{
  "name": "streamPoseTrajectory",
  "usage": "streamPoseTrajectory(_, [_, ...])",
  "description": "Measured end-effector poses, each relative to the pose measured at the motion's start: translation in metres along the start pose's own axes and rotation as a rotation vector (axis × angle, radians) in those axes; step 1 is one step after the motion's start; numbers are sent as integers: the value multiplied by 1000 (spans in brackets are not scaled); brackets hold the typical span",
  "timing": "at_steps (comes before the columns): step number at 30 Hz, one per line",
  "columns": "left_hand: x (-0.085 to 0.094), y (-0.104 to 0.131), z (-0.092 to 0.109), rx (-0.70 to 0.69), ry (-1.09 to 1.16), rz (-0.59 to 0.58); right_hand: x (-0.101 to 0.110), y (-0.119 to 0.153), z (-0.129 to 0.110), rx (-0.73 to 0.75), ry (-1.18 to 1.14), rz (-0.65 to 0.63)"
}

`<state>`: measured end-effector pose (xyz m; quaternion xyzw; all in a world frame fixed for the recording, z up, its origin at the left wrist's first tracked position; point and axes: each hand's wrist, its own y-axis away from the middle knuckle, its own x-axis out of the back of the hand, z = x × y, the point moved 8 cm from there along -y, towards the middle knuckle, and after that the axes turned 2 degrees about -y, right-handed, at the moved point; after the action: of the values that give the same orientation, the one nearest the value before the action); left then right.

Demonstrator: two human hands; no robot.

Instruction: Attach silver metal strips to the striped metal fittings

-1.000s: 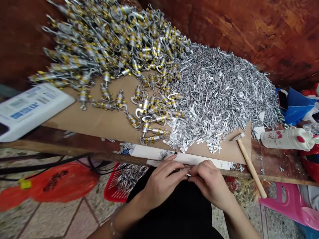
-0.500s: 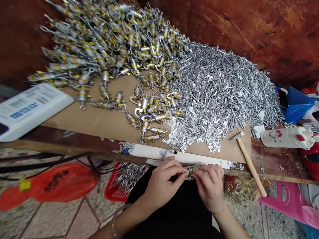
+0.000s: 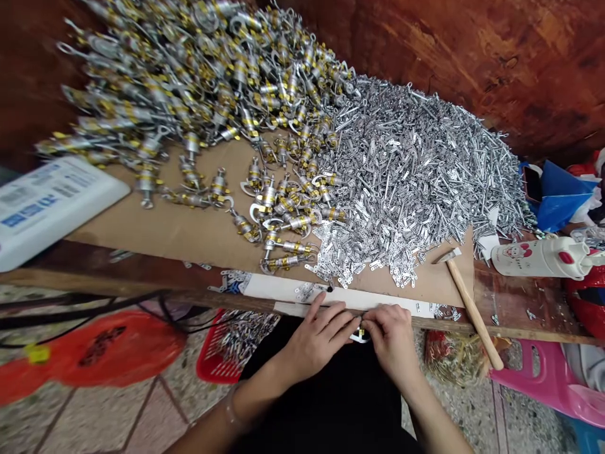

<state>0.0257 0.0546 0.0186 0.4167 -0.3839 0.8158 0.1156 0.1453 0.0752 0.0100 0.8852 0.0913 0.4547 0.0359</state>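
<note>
A small silver metal fitting with a curved, looped edge is held at the bench's front edge, mostly covered by fingers. My right hand pinches its right side with closed fingertips. On the other side, my left hand has its fingertips against the fitting; its index finger is raised and its thumb is hidden. Just beyond the hands, flat perforated metal strips lie on a white strip. A heap of similar loose silver pieces rises behind.
Yellow-and-silver metal assemblies are piled at the back left on cardboard. A wooden-handled hammer overhangs the edge at right, near a white bottle. A white box stands left. Below are a red basket and a pink stool.
My left hand has shifted its grip, its fingers now stretched forward with the index raised. My right hand has turned slightly, and more of the fitting's looped edge shows below the fingers.
</note>
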Motion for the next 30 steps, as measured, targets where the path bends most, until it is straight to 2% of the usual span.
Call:
streamPoseTrajectory(4, [-2,-5,-2,77,-48,-38,13,-22,8,64,-56,9])
streamPoseTrajectory(6, [-1,-9,-2,121,-51,-70,24,-43,11,124,-80,23])
streamPoseTrajectory(8, [-2,-11,-3,149,-40,-114,34,-66,9,204,2,36])
streamPoseTrajectory(11, [-3,-11,-4,178,-4,-150,34,-94,-2,331,212,-51])
streamPoseTrajectory(13, [-1,-10,-6,195,38,-125,31,-102,-10,378,290,-134])
streamPoseTrajectory(16, [4,-9,-8,221,115,-47,37,-93,-22,374,198,-148])
streamPoseTrajectory(19, [8,-7,-9,242,166,23,44,-66,-26,316,-35,-111])
streamPoseTrajectory(23, [11,-7,-9,235,182,63,28,-25,-26,262,-130,-157])
streamPoseTrajectory(25, [11,-7,-9,230,181,57,22,-12,-23,210,-183,-73])
streamPoseTrajectory(27, [12,-8,-10,229,180,54,19,-4,-15,101,-239,68])
streamPoseTrajectory(30, [13,-8,-10,232,173,63,10,6,-6,-47,-185,211])
